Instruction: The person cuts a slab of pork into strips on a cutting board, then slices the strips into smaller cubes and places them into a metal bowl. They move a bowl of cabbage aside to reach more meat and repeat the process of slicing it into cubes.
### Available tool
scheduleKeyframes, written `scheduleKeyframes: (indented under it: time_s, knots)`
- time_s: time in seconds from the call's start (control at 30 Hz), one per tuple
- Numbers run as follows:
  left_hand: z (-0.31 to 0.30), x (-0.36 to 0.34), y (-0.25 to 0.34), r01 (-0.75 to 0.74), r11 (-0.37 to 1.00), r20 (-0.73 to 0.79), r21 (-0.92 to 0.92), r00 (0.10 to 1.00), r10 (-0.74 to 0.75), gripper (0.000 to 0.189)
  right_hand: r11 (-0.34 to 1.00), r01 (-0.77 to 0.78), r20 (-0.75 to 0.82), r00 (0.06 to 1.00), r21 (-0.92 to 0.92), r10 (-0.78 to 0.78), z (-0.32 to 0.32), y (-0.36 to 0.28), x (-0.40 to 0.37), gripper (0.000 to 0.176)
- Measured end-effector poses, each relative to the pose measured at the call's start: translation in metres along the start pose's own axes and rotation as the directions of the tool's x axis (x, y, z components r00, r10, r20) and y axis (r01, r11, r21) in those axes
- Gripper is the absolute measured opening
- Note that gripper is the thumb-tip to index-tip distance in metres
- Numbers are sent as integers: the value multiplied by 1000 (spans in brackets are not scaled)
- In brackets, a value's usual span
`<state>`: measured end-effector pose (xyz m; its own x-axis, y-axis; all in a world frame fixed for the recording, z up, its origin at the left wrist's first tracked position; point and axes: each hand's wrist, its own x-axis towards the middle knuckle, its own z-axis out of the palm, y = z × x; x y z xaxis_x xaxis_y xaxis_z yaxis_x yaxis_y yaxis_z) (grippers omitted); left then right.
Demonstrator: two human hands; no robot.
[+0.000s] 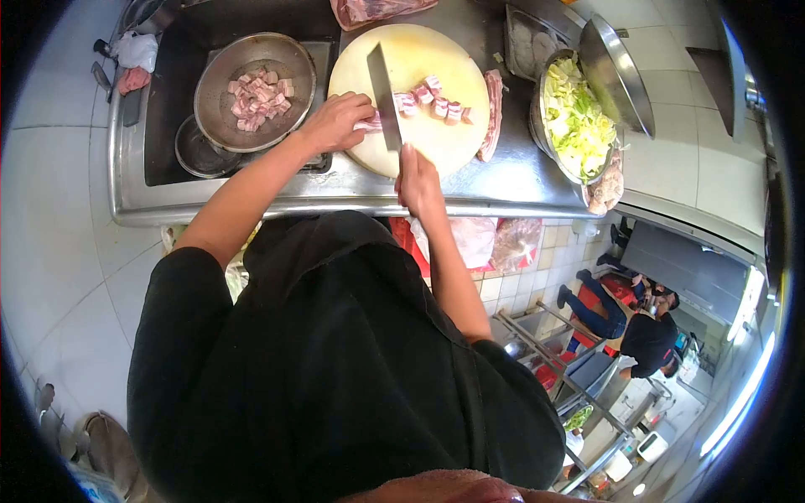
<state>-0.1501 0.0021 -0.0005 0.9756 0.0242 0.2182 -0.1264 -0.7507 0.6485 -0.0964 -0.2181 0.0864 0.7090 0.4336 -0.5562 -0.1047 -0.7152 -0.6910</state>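
My right hand (419,180) is wrapped round the handle of a cleaver (385,96), its broad blade standing over the round cutting board (360,75). My left hand (337,122) presses a strip of pork belly (369,125) against the board, fingers curled just left of the blade. Several cut pork pieces (439,106) lie in a row to the right of the blade. Another long pork strip (492,113) rests along the board's right edge. In the sink area at left, a metal colander (208,101) holds a heap of pork cubes (260,96).
A larger slab of meat (377,10) lies behind the board. On the right stand a bowl of chopped cabbage (579,121), a tilted metal bowl (616,75) and a tray (524,46). A dark pan (201,149) sits below the colander. Other people (650,339) are farther off at lower right.
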Motion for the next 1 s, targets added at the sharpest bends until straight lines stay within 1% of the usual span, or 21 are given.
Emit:
scheduleKeyframes:
  time_s: [0.03,0.1,0.17,0.2,0.27,0.3,0.37,0.43,0.53,0.57,0.67,0.7,0.77,0.8,0.83,0.87,0.9,0.93,0.97,1.0]
  knots:
    - [3,0,-1,0,1000,-16,-7,1000,0,38,991,122,-44,991,-45,-124,6,23,-11,59]
    - [6,0,-2,6,1000,-20,-17,1000,-6,38,995,71,-50,996,-63,-75,9,29,-40,58]
    - [6,1,0,19,1000,-2,-24,1000,-19,37,997,15,-43,999,-71,-19,9,31,-47,58]
    - [8,1,0,3,999,0,-39,1000,-3,37,997,-14,-34,999,-71,11,9,34,-46,58]
    - [8,1,-4,-27,998,2,-63,1000,27,37,982,100,-67,991,-161,-112,20,40,-24,56]
    - [9,1,-6,-34,997,-7,-63,999,34,35,940,229,-99,960,-254,-261,30,38,2,56]
    - [8,0,-4,-15,995,-10,-95,1000,14,33,941,240,-84,960,-236,-266,41,4,55,56]
    - [12,2,-6,-35,995,-50,-90,998,30,29,926,303,-103,938,-225,-332,43,-24,89,57]
    - [13,-7,-9,-11,996,-23,-85,1000,10,30,996,86,-21,996,-17,-86,29,-42,88,58]
    - [12,-10,-11,-51,992,-88,-114,995,41,29,999,43,34,998,19,-43,16,-35,86,57]
    - [27,-5,-3,-76,974,-252,-213,968,20,29,994,113,-105,988,5,-112,-4,11,84,56]
    - [31,1,3,-108,972,-311,-208,950,39,30,996,67,-105,993,51,-61,-13,15,78,56]
    - [42,10,1,-76,974,-254,-212,967,20,35,988,-27,-111,993,151,44,-26,18,63,57]
    - [43,16,4,-60,974,-226,-218,974,9,37,987,2,-129,992,160,19,-27,17,55,54]
    - [41,18,2,-3,976,-144,-216,989,-29,43,986,29,-145,989,164,-5,-26,13,46,54]
    - [38,17,0,-10,972,-171,-235,985,-31,44,984,60,-161,986,169,-32,-26,13,41,55]
    - [27,16,4,-17,968,-195,-252,980,-34,45,983,119,-154,983,143,-96,-26,19,38,54]
    - [21,11,4,-20,963,-212,-270,976,-39,46,988,89,-138,988,127,-72,-24,18,31,52]
    - [17,8,-1,6,970,-167,-242,985,-47,41,992,62,-124,991,112,-48,-24,14,24,52]
    - [15,7,0,-10,976,-135,-219,991,-20,39,995,34,-109,994,97,-24,-23,11,17,54]
